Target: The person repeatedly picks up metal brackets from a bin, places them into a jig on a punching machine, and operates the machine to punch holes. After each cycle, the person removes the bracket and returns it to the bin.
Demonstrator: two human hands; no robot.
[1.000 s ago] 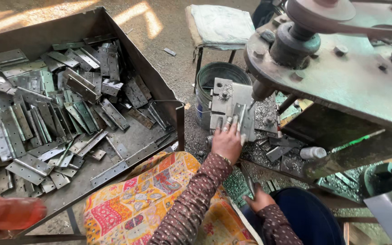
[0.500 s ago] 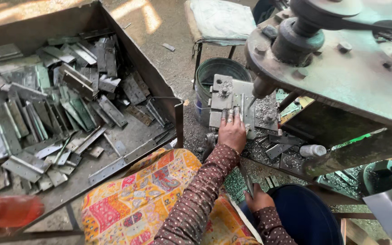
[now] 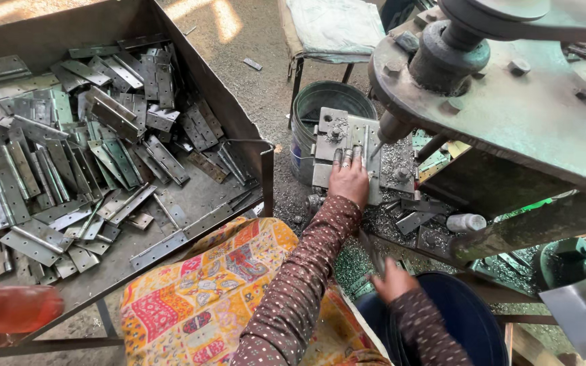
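My left hand (image 3: 349, 179) lies flat on a grey metal hinge plate (image 3: 361, 135) held in the jig on the drill press table. The drill bit (image 3: 378, 146) points down just right of my fingers. My right hand (image 3: 393, 278) is lower, above a dark blue bucket (image 3: 469, 318), and grips a narrow metal hinge piece (image 3: 373, 252) that sticks up to the left. Both arms wear brown dotted sleeves.
A big metal tray (image 3: 232, 115) on the left holds several loose hinge plates. A grey bucket (image 3: 313, 108) stands behind the jig and a stool with a cloth (image 3: 334, 27) beyond it. Metal shavings (image 3: 401, 224) cover the press table. A patterned cloth (image 3: 205, 298) covers my lap.
My left hand stays on the plate in the jig. My right hand has risen slightly over the blue bucket with the metal piece in it.
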